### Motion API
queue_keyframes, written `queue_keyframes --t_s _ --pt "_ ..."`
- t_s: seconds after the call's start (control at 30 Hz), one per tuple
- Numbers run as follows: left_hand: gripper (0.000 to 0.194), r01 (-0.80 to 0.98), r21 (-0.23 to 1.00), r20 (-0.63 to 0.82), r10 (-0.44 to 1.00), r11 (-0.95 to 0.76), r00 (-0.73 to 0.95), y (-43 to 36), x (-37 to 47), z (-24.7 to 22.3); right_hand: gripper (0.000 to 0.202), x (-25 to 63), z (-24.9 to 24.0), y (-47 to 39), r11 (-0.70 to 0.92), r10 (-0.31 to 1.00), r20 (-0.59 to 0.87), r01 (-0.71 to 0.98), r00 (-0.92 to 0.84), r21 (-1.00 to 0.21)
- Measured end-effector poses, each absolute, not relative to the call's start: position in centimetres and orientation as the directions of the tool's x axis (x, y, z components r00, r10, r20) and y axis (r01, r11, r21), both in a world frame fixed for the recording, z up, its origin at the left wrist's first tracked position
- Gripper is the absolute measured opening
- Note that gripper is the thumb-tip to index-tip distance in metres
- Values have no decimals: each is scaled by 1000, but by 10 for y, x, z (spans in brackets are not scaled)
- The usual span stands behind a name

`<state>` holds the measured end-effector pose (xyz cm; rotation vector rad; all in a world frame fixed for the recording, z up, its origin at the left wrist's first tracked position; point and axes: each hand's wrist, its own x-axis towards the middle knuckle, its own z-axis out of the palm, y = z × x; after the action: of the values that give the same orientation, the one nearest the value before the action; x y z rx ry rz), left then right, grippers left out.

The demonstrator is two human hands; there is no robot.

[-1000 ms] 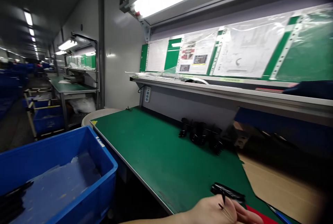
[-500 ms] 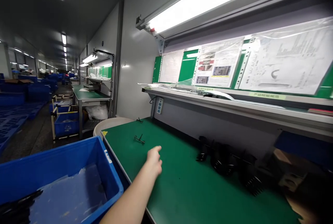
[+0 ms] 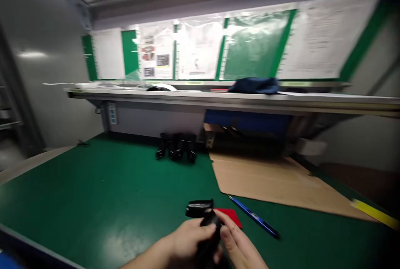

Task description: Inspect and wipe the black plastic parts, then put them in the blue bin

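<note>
Both of my hands meet low in the view over the green bench mat (image 3: pixel 93 202). My left hand (image 3: pixel 187 240) and my right hand (image 3: pixel 237 246) both grip a small black plastic part (image 3: pixel 203 215), which sticks up between the fingers. A red flat piece (image 3: pixel 233 215) lies on the mat just behind the part. The picture is blurred, so the part's detail cannot be made out.
A row of black plastic parts (image 3: pixel 176 147) stands at the back of the mat. A cardboard sheet (image 3: pixel 275 181) lies to the right, with a blue pen (image 3: pixel 254 217) in front of it and a yellow strip (image 3: pixel 375 214) far right. A shelf (image 3: pixel 218 96) carries a dark blue cloth (image 3: pixel 254 85).
The view has swung right, away from the blue bin. My left hand has come back from its reach across the mat and now holds the black part together with my right hand.
</note>
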<state>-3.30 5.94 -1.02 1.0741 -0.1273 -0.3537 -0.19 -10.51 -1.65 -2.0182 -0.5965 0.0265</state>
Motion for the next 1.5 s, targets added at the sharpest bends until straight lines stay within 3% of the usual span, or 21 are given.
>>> queue_keyframes --t_s 0.07,0.13,0.27,0.4,0.57,0.8,0.87,0.97,1.13,1.3,1.5 --pt "60 252 869 -89 -366 426 926 59 -33 -14 47 21 -5 -129 -521 462 278 511 842 -684" --pt "61 304 836 -111 -402 457 909 59 -39 -15 40 51 -1 -150 -714 407 328 521 852 -467" --pt "65 413 767 -137 -503 491 853 56 -62 -10 28 95 -17 -172 -807 380 337 487 862 -335" --pt "62 368 820 -170 -427 439 888 43 -82 -5 17 104 -33 -176 -773 437 346 544 830 -326" --pt "54 295 923 -193 -365 247 911 36 -91 15 31 86 -24 -181 -669 446 382 585 809 -458" --pt "54 281 960 -267 -312 1 912 29 -57 41 26 43 13 -193 -420 698 355 758 621 -500" --pt "51 280 960 -275 -299 -26 914 26 -40 36 26 45 18 -193 -409 723 359 784 590 -466" --pt "40 277 958 -285 -339 -74 897 26 -16 24 24 60 21 -187 -439 771 349 841 533 -317" --pt "44 274 945 -325 -441 -177 837 34 6 17 37 87 7 -172 -475 796 373 874 476 -103" --pt "39 233 938 -330 -455 -256 827 40 8 28 44 91 -11 -165 -444 782 458 893 424 -69" --pt "35 277 892 -409 -374 -357 833 39 4 32 44 86 -10 -162 -396 786 476 913 394 -103"
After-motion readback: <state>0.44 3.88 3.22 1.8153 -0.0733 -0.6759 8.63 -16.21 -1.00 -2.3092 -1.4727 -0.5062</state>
